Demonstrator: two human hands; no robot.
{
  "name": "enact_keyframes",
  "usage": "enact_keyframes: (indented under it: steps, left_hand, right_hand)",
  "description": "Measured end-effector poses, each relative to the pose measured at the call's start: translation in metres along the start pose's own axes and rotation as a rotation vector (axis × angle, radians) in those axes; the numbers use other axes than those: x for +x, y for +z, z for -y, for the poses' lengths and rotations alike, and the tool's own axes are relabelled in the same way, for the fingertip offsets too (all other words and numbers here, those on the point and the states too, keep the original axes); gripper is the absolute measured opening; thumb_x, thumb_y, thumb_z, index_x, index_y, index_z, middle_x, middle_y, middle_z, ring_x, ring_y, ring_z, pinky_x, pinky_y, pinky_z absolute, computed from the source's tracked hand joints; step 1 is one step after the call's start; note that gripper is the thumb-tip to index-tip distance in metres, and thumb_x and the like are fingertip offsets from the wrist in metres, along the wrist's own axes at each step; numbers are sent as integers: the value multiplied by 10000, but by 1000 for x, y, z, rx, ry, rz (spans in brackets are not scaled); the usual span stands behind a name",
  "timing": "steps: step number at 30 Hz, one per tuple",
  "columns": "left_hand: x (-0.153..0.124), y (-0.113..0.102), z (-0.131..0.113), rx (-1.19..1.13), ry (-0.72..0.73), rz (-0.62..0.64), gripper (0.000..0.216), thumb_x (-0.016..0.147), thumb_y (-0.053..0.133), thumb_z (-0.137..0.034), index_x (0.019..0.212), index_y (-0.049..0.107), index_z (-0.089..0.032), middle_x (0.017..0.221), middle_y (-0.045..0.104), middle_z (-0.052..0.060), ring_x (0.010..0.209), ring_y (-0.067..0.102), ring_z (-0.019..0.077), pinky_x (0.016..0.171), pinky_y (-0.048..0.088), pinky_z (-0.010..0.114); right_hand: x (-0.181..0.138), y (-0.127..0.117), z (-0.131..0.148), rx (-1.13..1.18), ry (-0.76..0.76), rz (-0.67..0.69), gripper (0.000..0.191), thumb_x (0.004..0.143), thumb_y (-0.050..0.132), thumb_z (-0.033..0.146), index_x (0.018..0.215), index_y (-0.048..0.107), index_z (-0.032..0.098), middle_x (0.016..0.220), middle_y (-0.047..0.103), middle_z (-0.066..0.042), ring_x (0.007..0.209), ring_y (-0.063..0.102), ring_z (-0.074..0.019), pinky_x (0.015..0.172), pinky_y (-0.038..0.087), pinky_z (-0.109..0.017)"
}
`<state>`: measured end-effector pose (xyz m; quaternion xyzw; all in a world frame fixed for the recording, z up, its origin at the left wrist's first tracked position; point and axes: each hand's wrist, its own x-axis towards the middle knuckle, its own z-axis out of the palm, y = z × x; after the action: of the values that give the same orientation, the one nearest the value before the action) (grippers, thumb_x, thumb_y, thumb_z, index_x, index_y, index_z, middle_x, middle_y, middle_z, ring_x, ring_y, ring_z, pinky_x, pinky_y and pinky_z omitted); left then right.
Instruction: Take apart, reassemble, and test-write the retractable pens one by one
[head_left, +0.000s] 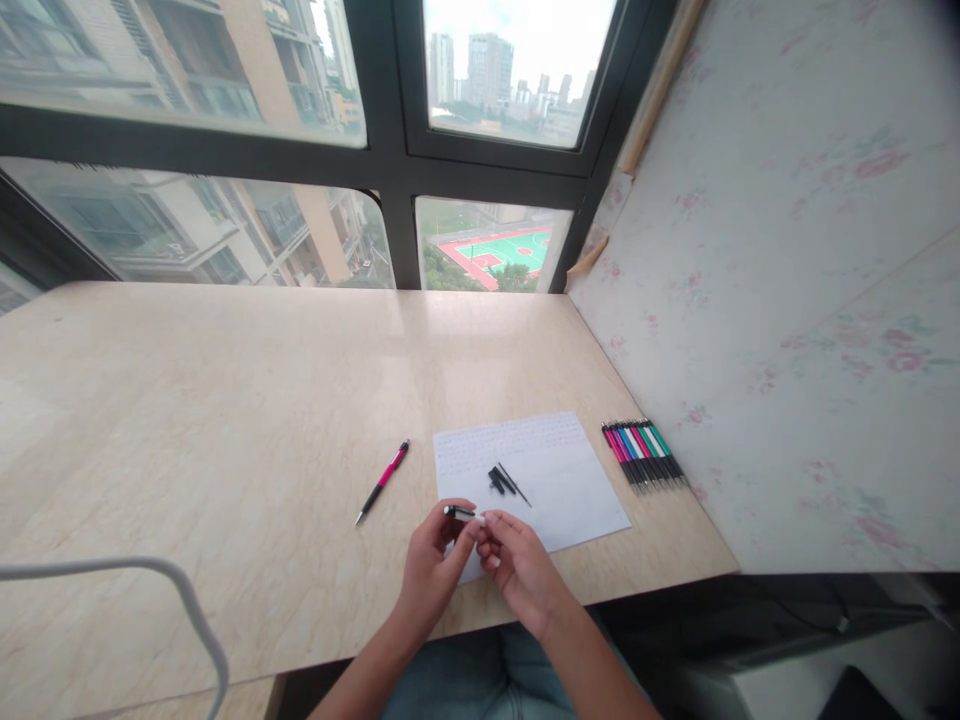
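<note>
Between both hands, over the near edge of a sheet of paper (585, 490), is a white pen barrel (463, 513) with a black clip end pointing left. My left hand (436, 548) is closed around the barrel from the left. My right hand (517, 560) pinches at its right end with thumb and fingertips; what exactly sits in that pinch is too small to tell. Just beyond the hands, loose black pen parts (497, 480) lie on the paper, along with a thin dark refill (514, 485).
A pink and black pen (383, 482) lies left of the paper. Several coloured pens (642, 455) form a row at the right, near the papered wall (787, 300). A grey curved tube (172, 575) crosses the lower left of the table (225, 430). Windows stand behind.
</note>
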<state>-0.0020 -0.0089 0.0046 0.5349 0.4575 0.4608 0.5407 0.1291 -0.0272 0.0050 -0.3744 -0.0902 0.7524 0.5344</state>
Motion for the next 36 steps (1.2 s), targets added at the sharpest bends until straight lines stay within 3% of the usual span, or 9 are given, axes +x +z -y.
enact_keyframes:
  steps: [5,13,27,36]
  left_hand:
    - [-1,-1,2,35,28,-4,140,867,604,-307,935,629,-187,824,672,26,765,645,166,701,513,275]
    - [1,1,4,3,93,-227,454,836,651,-270,1241,449,-241,827,619,-3,769,626,161,719,513,299]
    - [7,-2,3,-59,54,-135,406,826,657,-265,1187,478,-222,798,595,-8,769,602,159,721,492,294]
    - [8,-1,4,-18,65,-114,373,824,654,-268,1161,500,-220,782,594,-11,754,603,156,720,496,290]
  right_hand:
    - [0,0,0,-2,45,-10,215,748,780,306,792,688,115,690,587,-14,570,487,-63,479,355,-138]
    - [-3,1,0,-69,32,-9,242,732,795,316,811,671,124,697,594,-15,573,480,-61,482,337,-138]
    - [-3,1,5,-403,-92,-28,298,766,718,441,800,662,150,683,616,-17,573,489,-102,513,345,-210]
    - [-5,-1,15,-987,-478,-54,150,795,672,301,892,753,219,828,677,-48,729,590,-185,613,444,-274]
